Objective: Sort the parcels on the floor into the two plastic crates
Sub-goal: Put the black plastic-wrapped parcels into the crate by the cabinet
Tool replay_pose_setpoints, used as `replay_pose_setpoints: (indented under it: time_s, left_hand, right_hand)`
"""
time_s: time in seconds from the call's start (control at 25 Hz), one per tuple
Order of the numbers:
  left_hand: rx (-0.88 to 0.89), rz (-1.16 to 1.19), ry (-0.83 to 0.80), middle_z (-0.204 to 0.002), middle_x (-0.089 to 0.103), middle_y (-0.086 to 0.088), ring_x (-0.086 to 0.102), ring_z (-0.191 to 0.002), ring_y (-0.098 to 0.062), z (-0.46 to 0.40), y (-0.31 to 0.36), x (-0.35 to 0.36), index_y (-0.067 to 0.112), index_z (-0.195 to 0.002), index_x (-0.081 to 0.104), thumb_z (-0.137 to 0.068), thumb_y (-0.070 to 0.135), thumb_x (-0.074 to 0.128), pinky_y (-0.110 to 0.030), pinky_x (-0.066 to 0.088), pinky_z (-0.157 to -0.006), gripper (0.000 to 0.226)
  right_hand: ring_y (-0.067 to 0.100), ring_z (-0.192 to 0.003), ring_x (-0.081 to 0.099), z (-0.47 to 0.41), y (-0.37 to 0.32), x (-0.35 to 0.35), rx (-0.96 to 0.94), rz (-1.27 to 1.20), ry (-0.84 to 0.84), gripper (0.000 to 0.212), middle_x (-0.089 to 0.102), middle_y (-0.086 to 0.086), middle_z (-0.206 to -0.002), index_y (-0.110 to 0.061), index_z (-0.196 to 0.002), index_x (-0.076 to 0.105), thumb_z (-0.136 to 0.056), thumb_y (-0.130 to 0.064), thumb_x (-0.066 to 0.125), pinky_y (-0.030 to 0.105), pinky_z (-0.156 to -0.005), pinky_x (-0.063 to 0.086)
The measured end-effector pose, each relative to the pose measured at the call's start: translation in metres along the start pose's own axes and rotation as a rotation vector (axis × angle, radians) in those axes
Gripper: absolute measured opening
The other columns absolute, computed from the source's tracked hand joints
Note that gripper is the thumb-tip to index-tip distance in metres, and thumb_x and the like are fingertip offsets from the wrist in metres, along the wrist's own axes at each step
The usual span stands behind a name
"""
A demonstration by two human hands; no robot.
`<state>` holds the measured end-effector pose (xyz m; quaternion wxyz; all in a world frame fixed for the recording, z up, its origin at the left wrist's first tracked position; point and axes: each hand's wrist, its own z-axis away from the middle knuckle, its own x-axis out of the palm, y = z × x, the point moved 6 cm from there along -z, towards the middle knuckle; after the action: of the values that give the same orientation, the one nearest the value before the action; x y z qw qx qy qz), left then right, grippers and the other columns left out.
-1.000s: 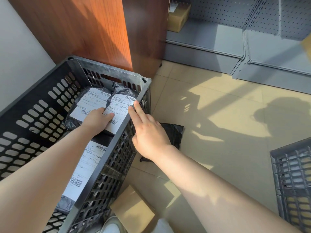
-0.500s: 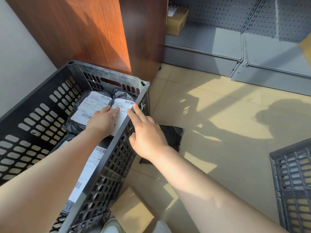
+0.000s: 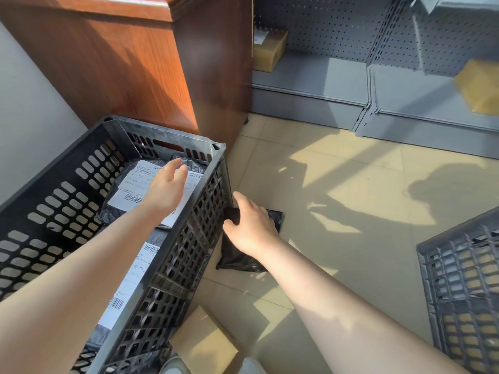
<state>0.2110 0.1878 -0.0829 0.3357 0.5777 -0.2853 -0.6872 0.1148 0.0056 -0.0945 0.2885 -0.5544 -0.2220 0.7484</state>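
Left hand (image 3: pixel 164 193) spread, right hand (image 3: pixel 252 226) loosely curled

right crate (image 3: pixel 459 287) cut off at edge, black parcel (image 3: pixel 237 259) partly hidden by hand (image 3: pixel 252 229)

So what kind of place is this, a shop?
Probably a parcel pick-up point or stockroom: grey pegboard shelving holds cardboard boxes, and a black crate contains labelled black mailer bags.
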Motion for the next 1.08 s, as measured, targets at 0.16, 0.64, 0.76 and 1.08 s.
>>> replay_pose_setpoints:
  time_s: [0.16,0.64,0.76,1.08]
  left_hand:
    - [0.161,-0.088,0.009,-0.154,0.035,0.001,0.033,-0.139,-0.015,0.009,0.050,0.014,0.023,-0.152,0.031,-0.103,0.037,0.035,-0.036,0.023,-0.115,0.051]
    - [0.411,-0.380,-0.141,-0.147,0.046,-0.004,0.029,-0.144,-0.025,0.037,0.023,0.125,0.015,-0.140,0.049,-0.098,0.015,0.052,-0.032,0.019,-0.117,0.042]
    - [0.003,-0.268,-0.262,-0.153,0.037,-0.004,0.035,-0.141,-0.025,0.034,-0.024,0.146,0.020,-0.150,0.035,-0.100,0.027,0.049,-0.037,0.031,-0.116,0.052]
    - [-0.450,-0.231,-0.350,-0.162,0.020,-0.008,0.038,-0.139,-0.034,0.049,-0.114,0.174,0.029,-0.157,-0.001,-0.099,0.030,0.053,-0.050,0.038,-0.111,0.079]
  right_hand:
    - [0.028,-0.141,0.033,0.001,0.017,-0.015,0.078,-0.074,0.023,0.067,0.035,-0.001,-0.157,-0.029,-0.156,0.021,-0.095,-0.034,0.049,0.046,-0.114,0.032]
    - [0.033,-0.134,0.042,-0.008,0.120,0.012,0.371,-0.122,-0.084,0.065,0.045,0.006,-0.150,-0.025,-0.154,0.027,-0.093,-0.030,0.049,0.039,-0.107,0.041]
    - [0.031,-0.134,0.045,-0.016,0.140,0.019,0.425,-0.181,-0.116,0.065,0.046,0.007,-0.150,-0.025,-0.155,0.025,-0.095,-0.029,0.048,0.032,-0.103,0.041]
    - [0.027,-0.120,0.053,-0.025,0.164,0.059,0.498,-0.283,-0.283,0.070,0.045,0.008,-0.148,-0.019,-0.158,0.013,-0.098,-0.025,0.048,0.029,-0.095,0.041]
